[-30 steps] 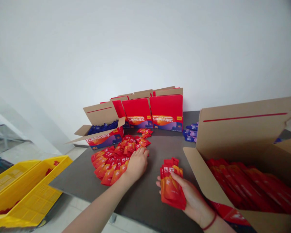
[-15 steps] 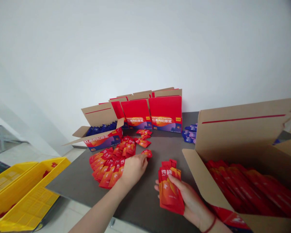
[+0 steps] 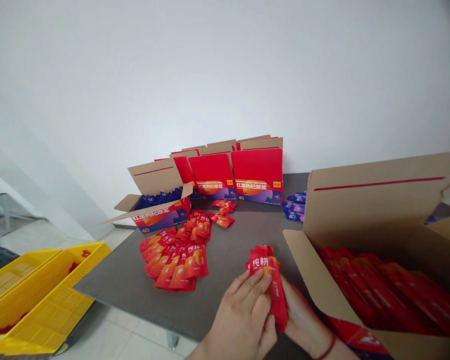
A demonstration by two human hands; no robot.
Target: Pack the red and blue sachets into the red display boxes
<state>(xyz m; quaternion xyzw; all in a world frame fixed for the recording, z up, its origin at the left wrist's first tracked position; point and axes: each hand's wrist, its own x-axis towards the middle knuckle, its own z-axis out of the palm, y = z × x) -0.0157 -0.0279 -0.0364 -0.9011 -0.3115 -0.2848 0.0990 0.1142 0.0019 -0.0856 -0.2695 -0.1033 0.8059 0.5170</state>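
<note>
A stack of red pouches (image 3: pixel 275 287) lies in my right hand (image 3: pixel 300 320), which wraps round it from the right side. My left hand (image 3: pixel 242 315) presses on the stack's left side and front, its fingers together over the pouches. Several red pouches (image 3: pixel 180 265) lie fanned out on the dark table, with a smaller pile (image 3: pixel 197 225) behind them and a few loose ones (image 3: pixel 222 218) farther back. Beside my right hand, an open carton (image 3: pixel 367 200) holds rows of red pouches (image 3: pixel 382 285).
Another open carton (image 3: pixel 161 217) at the back left holds dark blue pouches (image 3: pixel 159 198). Red cartons (image 3: pixel 257 175) stand along the wall. Purple-blue pouches (image 3: pixel 295 207) sit behind the right carton. Yellow crates (image 3: pixel 48 295) stand left of the table (image 3: pixel 135 285).
My left hand has come from the middle of the table, where it held a red pouch, back to the stack. My right hand still holds the stack in about the same place.
</note>
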